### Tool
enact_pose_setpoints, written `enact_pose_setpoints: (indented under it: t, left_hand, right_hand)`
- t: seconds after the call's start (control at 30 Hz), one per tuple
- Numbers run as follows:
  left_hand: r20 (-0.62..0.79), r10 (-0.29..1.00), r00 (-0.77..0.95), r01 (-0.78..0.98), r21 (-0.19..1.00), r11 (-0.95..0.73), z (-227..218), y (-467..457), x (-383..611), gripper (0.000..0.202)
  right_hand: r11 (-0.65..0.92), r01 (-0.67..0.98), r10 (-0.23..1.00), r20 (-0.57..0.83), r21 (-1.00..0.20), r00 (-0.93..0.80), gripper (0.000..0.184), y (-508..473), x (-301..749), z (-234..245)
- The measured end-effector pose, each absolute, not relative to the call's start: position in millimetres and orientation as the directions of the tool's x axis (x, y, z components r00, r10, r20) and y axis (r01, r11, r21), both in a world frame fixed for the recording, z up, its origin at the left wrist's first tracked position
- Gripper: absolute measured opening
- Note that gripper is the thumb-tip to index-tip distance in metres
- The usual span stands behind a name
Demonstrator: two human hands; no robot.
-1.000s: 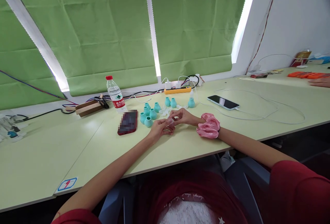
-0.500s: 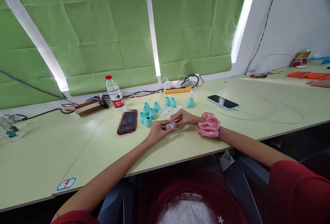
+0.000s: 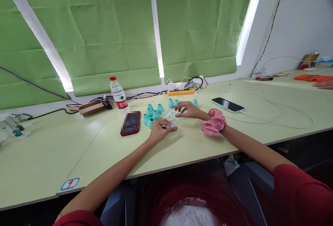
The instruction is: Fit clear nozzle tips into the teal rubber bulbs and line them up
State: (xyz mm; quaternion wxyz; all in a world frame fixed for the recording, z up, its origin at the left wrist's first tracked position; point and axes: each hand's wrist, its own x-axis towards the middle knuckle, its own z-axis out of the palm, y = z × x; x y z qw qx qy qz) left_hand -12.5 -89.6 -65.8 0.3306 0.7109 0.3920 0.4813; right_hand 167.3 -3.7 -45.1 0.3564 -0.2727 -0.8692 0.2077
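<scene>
While a clear part (image 3: 170,125) is pinched in the left hand (image 3: 158,131), the right hand (image 3: 187,110), grip wide, is spread over loose white parts (image 3: 168,114) on the desk (image 3: 104,142), within reach.

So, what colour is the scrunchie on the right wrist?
Pink. The scrunchie sits behind the right hand; the head view shows it clearly.

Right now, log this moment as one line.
left hand: holds small clear piece | right hand: open, over white pieces | teal bulbs: beside hands
</scene>
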Motion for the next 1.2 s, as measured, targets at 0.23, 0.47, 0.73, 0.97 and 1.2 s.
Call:
enact_pose_setpoints:
  t: [0.23, 0.47, 0.73, 0.97, 1.2]
  left_hand:
    - [0.383, 0.879, 0.284, 0.314, 0.829, -0.463, -74, -87, -14, 0.035]
    - [0.339, 0.918, 0.203, 0.214, 0.900, -0.380, -77, -82, -14, 0.044]
    - [0.341, 0.920, 0.192, 0.055, 0.932, -0.357, -69, -86, -13, 0.034]
    - [0.388, 0.895, 0.220, 0.147, 0.894, -0.424, -59, -94, -14, 0.030]
    - [0.572, 0.766, 0.293, 0.338, 0.688, -0.643, -55, -101, -12, 0.032]
  right_hand:
    - [0.374, 0.862, 0.868, 0.456, -0.342, -0.196, 0.024, 60, 147, -44]
    - [0.420, 0.847, 0.843, 0.485, -0.325, -0.232, 0.021, 60, 144, -53]
    - [0.827, 0.460, 0.516, 0.759, -0.322, -0.397, 0.023, -19, 166, -59]
    - [0.843, 0.515, 0.491, 0.613, -0.156, -0.619, 0.023, -48, 156, -68]
    - [0.835, 0.479, 0.529, 0.632, -0.270, -0.566, 0.022, -50, 158, -67]
